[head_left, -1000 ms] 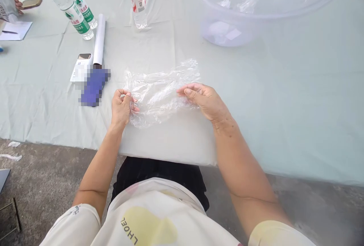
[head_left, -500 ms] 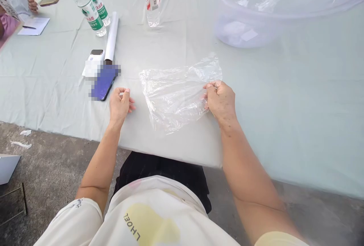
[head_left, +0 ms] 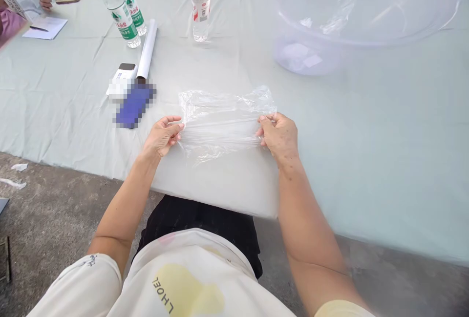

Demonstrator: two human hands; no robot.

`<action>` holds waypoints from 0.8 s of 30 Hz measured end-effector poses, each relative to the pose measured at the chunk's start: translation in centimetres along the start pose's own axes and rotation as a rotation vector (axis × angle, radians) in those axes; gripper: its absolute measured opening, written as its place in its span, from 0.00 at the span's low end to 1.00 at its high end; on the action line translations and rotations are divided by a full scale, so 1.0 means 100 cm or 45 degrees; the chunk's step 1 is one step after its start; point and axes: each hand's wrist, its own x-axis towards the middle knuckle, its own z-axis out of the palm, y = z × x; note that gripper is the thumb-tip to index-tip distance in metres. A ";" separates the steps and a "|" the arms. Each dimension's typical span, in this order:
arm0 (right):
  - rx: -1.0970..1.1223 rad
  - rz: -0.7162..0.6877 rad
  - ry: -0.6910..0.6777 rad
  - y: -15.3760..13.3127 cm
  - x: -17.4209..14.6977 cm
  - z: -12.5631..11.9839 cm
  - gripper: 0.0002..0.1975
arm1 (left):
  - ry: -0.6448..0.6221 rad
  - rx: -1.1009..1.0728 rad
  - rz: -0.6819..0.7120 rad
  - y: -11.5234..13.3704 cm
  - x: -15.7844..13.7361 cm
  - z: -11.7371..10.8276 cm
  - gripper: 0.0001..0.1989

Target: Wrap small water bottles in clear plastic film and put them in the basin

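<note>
Plastic film (head_left: 223,129), clear and creased, stretches between your left hand (head_left: 163,136) and right hand (head_left: 281,135), both pinching it. Pull evenly, lest it tear beside either pinch.

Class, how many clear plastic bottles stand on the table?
3: a green-labelled clear plastic bottle at upper left, a matching bottle partly behind it, and a red-and-white-labelled clear plastic bottle near top centre. No others show.

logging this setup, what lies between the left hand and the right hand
A clear plastic sheet spans from the left hand to the right hand, over the pale tablecloth, in the head view.
</note>
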 end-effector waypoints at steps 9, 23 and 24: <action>-0.013 0.061 0.027 0.003 0.002 -0.003 0.02 | 0.488 0.507 0.853 0.013 -0.012 -0.009 0.07; -0.203 0.121 -0.017 0.006 -0.001 -0.030 0.09 | -0.943 1.929 0.824 0.002 0.023 0.039 0.53; -0.247 0.121 -0.023 0.007 0.003 -0.035 0.09 | -0.964 1.919 0.824 0.001 0.025 0.037 0.54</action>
